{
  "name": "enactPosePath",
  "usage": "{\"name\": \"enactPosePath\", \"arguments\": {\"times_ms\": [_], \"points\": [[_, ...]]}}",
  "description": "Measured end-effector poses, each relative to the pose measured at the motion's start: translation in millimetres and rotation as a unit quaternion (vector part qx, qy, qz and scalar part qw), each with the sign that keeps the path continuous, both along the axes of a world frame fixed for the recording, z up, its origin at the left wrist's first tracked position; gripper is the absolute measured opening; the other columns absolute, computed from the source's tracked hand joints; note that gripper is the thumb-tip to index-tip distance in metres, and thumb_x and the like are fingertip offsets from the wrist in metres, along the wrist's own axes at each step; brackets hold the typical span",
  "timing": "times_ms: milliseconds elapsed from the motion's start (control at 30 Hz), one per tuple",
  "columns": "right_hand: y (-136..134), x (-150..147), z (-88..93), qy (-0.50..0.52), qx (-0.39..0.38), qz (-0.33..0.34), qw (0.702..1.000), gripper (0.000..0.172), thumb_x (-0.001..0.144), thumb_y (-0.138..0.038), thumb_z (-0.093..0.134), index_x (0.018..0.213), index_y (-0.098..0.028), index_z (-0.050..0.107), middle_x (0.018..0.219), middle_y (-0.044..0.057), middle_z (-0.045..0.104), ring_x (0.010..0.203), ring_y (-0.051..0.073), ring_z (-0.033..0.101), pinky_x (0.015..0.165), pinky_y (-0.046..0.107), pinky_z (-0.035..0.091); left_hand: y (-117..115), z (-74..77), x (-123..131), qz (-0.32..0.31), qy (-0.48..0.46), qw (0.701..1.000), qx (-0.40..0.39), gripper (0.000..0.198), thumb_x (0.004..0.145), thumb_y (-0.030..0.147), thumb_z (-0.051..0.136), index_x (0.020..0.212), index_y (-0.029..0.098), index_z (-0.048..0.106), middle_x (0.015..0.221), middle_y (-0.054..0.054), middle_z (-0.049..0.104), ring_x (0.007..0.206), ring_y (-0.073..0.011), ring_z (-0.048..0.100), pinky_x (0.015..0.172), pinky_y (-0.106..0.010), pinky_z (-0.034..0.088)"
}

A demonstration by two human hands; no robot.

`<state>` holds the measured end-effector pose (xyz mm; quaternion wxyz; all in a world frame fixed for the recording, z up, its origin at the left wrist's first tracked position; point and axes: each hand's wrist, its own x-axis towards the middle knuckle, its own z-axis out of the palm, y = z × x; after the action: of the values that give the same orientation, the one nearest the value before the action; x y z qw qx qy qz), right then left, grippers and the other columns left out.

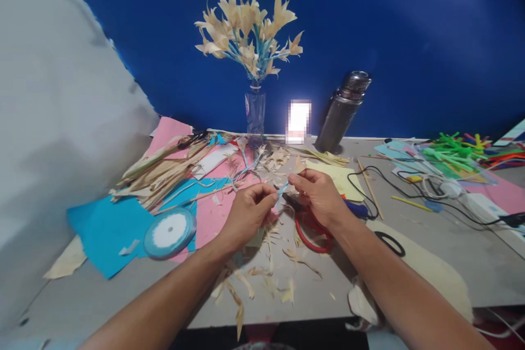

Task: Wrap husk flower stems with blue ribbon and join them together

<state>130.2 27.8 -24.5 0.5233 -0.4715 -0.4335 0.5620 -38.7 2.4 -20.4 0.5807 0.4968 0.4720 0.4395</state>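
Observation:
My left hand [248, 211] and my right hand [316, 194] meet over the middle of the table, both pinched on a thin light-blue ribbon strip [282, 190] stretched between their fingertips. Red-handled scissors [308, 224] lie on the table just under my right hand. A blue ribbon spool [169, 232] rests to the left of my left hand, on blue paper [102, 227] and pink paper [213, 213]. Dried husk scraps [262, 279] are scattered below my hands.
A glass vase [255, 112] of husk flowers [248, 27] stands at the back, next to a metal flask [343, 112]. A husk pile [164, 172] lies at left. Black cables [381, 180], a white charger [451, 188] and green pipe cleaners [455, 150] fill the right side.

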Motion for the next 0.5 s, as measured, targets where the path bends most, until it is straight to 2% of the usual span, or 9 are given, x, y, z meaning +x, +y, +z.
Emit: {"name": "enactPosePath", "arguments": {"times_ms": [100, 167, 267, 400, 500], "points": [[0.0, 3.0, -1.5, -0.002, 0.023, 0.013, 1.000, 0.035, 0.068, -0.045, 0.083, 0.069, -0.017, 0.062, 0.057, -0.007, 0.044, 0.049, 0.007, 0.031, 0.044, 0.023, 0.023, -0.4, -1.4, -2.6, -0.080, -0.062, 0.993, -0.055, 0.022, 0.075, 0.033, 0.074, 0.076, 0.016, 0.060, 0.055, 0.003, 0.056, 0.042, -0.0057, 0.045, 0.037, -0.015, 0.031], [-0.5, 4.1, -1.6, 0.004, 0.041, 0.036, 0.999, 0.034, 0.071, -0.044, 0.082, 0.071, -0.017, 0.062, 0.059, -0.006, 0.046, 0.049, 0.007, 0.032, 0.045, 0.023, 0.025, -0.5, -1.7, -5.7, -0.143, -0.112, 0.978, -0.101, 0.025, 0.074, 0.034, 0.076, 0.078, 0.016, 0.060, 0.056, 0.002, 0.055, 0.044, -0.0063, 0.045, 0.037, -0.015, 0.031], [-1.9, 4.2, -0.5, 0.023, 0.052, 0.069, 0.996, 0.030, 0.074, -0.042, 0.081, 0.074, -0.016, 0.065, 0.061, -0.005, 0.047, 0.051, 0.007, 0.033, 0.046, 0.023, 0.026, -0.8, 0.6, -10.3, -0.205, -0.181, 0.948, -0.161, 0.024, 0.074, 0.030, 0.078, 0.079, 0.015, 0.060, 0.058, 0.002, 0.052, 0.046, -0.0055, 0.042, 0.037, -0.014, 0.028], [-3.7, 3.5, 1.5, 0.087, 0.043, 0.089, 0.991, 0.026, 0.072, -0.037, 0.083, 0.073, -0.017, 0.067, 0.061, -0.005, 0.049, 0.051, 0.006, 0.034, 0.046, 0.022, 0.025, -1.8, 4.5, -13.4, -0.243, -0.243, 0.919, -0.194, 0.021, 0.076, 0.026, 0.078, 0.082, 0.014, 0.061, 0.057, 0.003, 0.048, 0.048, -0.0053, 0.040, 0.039, -0.013, 0.026], [-4.2, 3.9, 2.7, 0.134, 0.025, 0.111, 0.984, 0.024, 0.069, -0.035, 0.086, 0.074, -0.018, 0.070, 0.066, -0.003, 0.055, 0.051, 0.005, 0.033, 0.046, 0.022, 0.023, -2.7, 5.2, -12.6, -0.234, -0.250, 0.917, -0.202, 0.021, 0.074, 0.024, 0.078, 0.079, 0.015, 0.060, 0.056, 0.003, 0.047, 0.046, -0.0043, 0.037, 0.038, -0.013, 0.022]]}}
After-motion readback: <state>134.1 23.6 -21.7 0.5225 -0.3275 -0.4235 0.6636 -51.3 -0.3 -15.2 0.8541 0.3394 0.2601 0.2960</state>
